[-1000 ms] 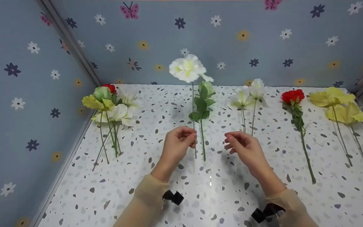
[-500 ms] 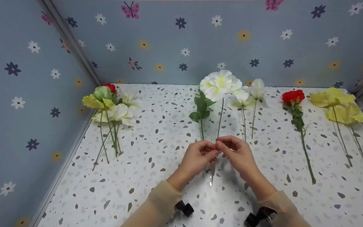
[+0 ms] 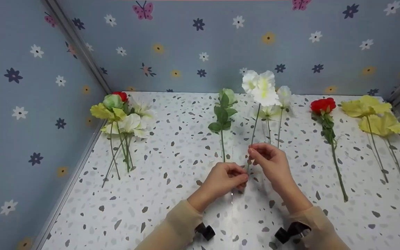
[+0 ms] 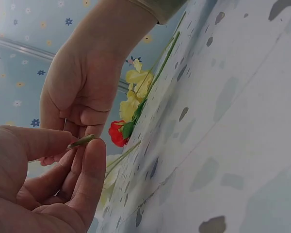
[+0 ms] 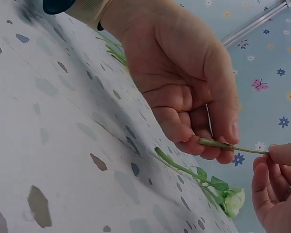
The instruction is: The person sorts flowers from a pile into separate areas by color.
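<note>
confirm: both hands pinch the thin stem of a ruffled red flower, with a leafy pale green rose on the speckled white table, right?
Not red: the head view shows a ruffled white flower. The rest is right: left hand and right hand pinch its thin stem.

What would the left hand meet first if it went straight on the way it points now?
Beyond the white flower's stem that the left hand pinches, most likely the right hand, which shows just ahead in the head view; how their depths line up is hard to judge.

Flowered wall point(image 3: 221, 41) — speckled table point(image 3: 172, 152)
</note>
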`<state>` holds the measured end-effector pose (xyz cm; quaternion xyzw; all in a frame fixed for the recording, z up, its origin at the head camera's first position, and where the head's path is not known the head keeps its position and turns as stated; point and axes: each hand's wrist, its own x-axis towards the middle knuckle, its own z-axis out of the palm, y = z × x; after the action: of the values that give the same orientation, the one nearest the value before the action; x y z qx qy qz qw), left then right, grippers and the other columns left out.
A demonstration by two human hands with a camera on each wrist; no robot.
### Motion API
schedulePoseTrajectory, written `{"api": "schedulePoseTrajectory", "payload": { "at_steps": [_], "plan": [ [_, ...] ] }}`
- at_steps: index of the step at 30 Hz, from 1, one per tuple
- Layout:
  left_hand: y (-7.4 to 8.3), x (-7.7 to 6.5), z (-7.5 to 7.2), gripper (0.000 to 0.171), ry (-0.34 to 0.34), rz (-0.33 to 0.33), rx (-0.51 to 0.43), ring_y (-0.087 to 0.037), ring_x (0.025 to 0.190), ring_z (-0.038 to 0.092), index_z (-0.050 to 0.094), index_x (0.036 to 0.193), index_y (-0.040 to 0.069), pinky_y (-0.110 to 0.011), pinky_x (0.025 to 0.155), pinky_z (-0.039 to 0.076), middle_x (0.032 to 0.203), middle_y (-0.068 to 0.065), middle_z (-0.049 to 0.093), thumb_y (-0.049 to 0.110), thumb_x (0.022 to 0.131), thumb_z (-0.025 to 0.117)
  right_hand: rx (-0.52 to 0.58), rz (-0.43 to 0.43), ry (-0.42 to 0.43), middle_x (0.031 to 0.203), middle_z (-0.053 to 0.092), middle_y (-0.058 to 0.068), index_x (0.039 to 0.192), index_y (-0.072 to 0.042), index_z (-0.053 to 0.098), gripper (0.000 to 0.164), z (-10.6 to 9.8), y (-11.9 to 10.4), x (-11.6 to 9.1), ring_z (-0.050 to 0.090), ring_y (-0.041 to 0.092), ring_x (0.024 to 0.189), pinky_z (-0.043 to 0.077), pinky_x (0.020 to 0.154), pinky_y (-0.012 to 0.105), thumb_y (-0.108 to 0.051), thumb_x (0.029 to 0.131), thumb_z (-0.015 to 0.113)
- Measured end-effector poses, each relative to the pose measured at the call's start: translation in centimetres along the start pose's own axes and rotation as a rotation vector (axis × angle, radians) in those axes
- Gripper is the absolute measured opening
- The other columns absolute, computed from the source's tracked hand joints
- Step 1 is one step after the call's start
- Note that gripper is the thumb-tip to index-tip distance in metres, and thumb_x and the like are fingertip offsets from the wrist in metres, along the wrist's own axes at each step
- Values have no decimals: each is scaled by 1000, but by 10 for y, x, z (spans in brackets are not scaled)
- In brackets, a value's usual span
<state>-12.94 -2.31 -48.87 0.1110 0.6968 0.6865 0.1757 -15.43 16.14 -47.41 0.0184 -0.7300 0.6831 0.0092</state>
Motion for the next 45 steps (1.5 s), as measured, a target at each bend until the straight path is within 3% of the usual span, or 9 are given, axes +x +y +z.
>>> {"api": "schedulePoseTrajectory", "payload": {
  "at_steps": [13,23,29,32,37,40,45],
  "plan": [
    [-2,-1,1,5,-41,9,24,-23,68,72,74,95,1,-39,67,62,81,-9,73,4,91,73,47,-8,-11,106,68,19,115,4,68,31,0,-4,-2,68,26,87,61,75,36,-18,93,75],
    [-1,1,-1,7,21,56,54,-21,66,71,76,94,2,-38,64,62,83,-15,74,9,90,76,-90,-67,-68,97,71,14,111,-8,73,25,3,-12,-6,71,27,82,61,74,37,-23,92,77],
    [13,0,-15,9,47,33,154,-21,70,72,76,93,13,-43,68,61,83,-5,75,20,89,79,-158,-119,1,97,72,17,111,-6,73,22,-9,-17,9,71,24,80,61,71,32,-19,93,75],
    [23,-1,-34,11,90,11,193,-21,73,72,75,95,13,-45,72,61,85,-5,74,21,89,79,-243,-136,54,98,72,16,112,-7,72,21,-18,-19,24,70,21,79,60,70,28,-18,95,73],
    [34,-4,-86,11,234,-12,313,-20,74,70,74,96,11,-41,71,60,87,-9,73,20,90,76,-427,-125,89,101,72,8,117,-8,71,23,-35,-25,52,70,18,81,58,69,20,-21,98,68],
    [40,-11,-126,13,374,-37,420,-19,73,69,74,96,11,-34,67,59,87,-8,72,23,91,75,-510,-84,86,105,71,7,120,-9,69,26,-43,-28,66,70,21,84,56,67,19,-24,100,66],
    [44,-32,-190,19,621,-90,615,-21,73,68,73,99,9,-34,66,56,89,-8,73,27,94,70,-599,-46,91,107,70,10,122,-6,68,28,-52,-27,82,69,26,86,53,65,17,-23,100,65]
  ]
}}
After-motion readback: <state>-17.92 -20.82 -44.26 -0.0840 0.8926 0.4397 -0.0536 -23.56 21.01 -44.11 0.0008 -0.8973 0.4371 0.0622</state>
